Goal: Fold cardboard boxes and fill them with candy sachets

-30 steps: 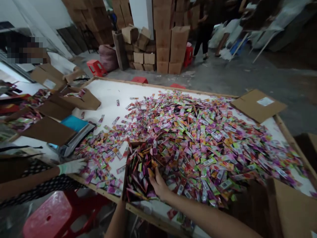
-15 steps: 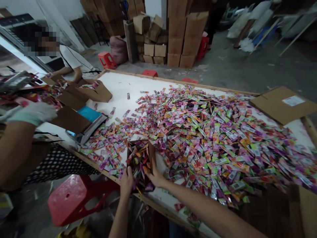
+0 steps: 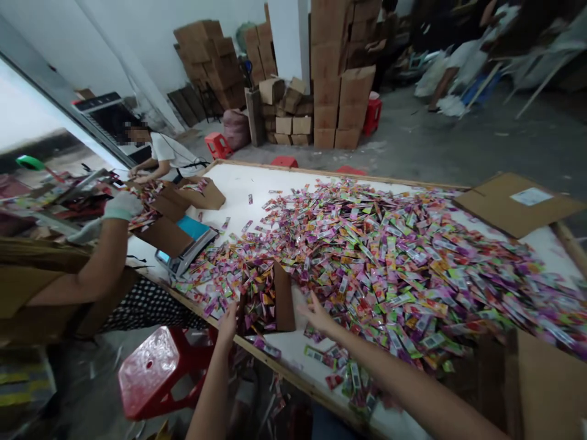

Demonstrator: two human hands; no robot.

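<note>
A small open cardboard box (image 3: 285, 299) full of small colourful sachets stands near the front edge of the white-topped table (image 3: 236, 177). My left hand (image 3: 227, 321) is close against its left side, fingers up and seemingly not gripping; whether it touches the wall is hard to tell. To the right of the box, my right hand (image 3: 317, 315) is open with fingers spread, apart from the box wall and beside a large heap of sachets (image 3: 367, 256).
A co-worker's gloved hand (image 3: 123, 206) is over boxes at the left, by a scale (image 3: 186, 253). Another person sits beyond. A flattened carton (image 3: 518, 205) lies at the far right, another box (image 3: 550, 385) near right. A red stool (image 3: 149, 366) stands below the table edge.
My right hand has let go of the box and moved right. My left hand's hold has loosened. The view has tilted up, and the co-worker's gloved hand has moved over the boxes.
</note>
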